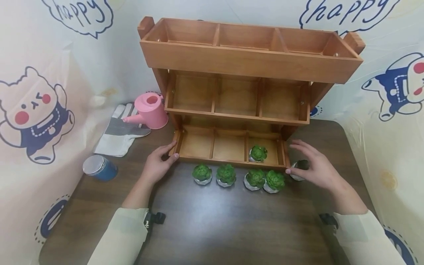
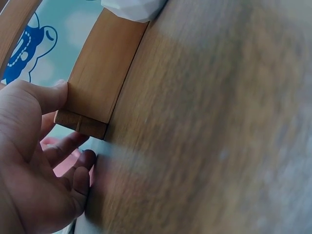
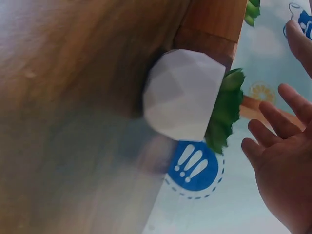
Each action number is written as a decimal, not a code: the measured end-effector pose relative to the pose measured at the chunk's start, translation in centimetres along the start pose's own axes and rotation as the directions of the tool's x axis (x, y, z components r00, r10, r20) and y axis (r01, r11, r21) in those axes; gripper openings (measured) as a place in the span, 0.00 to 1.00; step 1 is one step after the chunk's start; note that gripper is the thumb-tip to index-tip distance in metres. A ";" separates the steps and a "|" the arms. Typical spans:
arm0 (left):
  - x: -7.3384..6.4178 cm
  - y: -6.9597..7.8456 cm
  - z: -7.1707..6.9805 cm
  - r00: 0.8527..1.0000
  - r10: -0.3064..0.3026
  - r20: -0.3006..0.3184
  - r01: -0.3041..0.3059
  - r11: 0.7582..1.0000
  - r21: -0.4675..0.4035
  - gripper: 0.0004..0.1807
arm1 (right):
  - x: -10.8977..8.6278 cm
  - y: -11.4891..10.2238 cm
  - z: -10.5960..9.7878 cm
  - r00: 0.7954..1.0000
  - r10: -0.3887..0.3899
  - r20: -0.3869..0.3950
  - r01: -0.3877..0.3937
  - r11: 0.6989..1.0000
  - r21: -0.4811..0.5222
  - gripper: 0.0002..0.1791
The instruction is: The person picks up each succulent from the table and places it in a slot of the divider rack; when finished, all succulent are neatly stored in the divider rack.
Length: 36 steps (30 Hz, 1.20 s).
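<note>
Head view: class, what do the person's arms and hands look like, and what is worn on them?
The left sleeve and right sleeve are plain and pale, ending on the forearms. A small black device sits beside the left cuff. The left hand and right hand wear no gloves.
</note>
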<state>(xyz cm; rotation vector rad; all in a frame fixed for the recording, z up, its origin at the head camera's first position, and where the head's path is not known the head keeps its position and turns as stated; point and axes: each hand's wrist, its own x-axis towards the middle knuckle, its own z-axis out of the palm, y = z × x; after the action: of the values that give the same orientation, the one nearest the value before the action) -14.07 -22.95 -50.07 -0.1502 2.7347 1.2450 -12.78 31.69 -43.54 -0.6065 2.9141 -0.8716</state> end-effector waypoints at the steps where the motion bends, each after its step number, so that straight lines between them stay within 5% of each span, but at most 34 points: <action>1: 0.0 0.0 0.0 1.000 0.001 -0.003 -0.001 1.000 -0.004 0.33 | -0.2 0.2 0.0 1.000 0.010 -0.003 -0.010 1.000 0.005 0.46; 12: 0.1 -0.4 0.5 0.994 0.096 -0.045 -0.096 0.995 0.018 0.32 | -2.8 2.1 0.1 0.997 0.073 -0.039 -0.070 0.995 0.065 0.55; 21: 0.1 -0.3 0.3 0.995 0.085 -0.048 -0.084 0.996 0.012 0.32 | -3.5 3.3 0.6 0.989 0.143 0.028 -0.144 0.989 0.045 0.60; 29: 0.1 -0.6 0.3 0.995 0.085 -0.046 -0.084 0.996 0.019 0.32 | -3.5 4.0 0.9 0.978 0.187 0.090 -0.188 0.982 -0.008 0.54; 36: 0.0 -0.4 0.3 0.994 0.090 -0.054 -0.090 0.996 0.015 0.31 | -3.6 4.1 1.2 0.981 0.184 0.067 -0.182 0.983 -0.034 0.46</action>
<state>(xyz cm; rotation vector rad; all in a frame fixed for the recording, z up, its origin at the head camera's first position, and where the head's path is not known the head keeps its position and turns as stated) -14.02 -22.98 -50.63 -0.0611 2.8247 1.2640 -10.69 35.58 -47.00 -0.3546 2.8659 -0.7734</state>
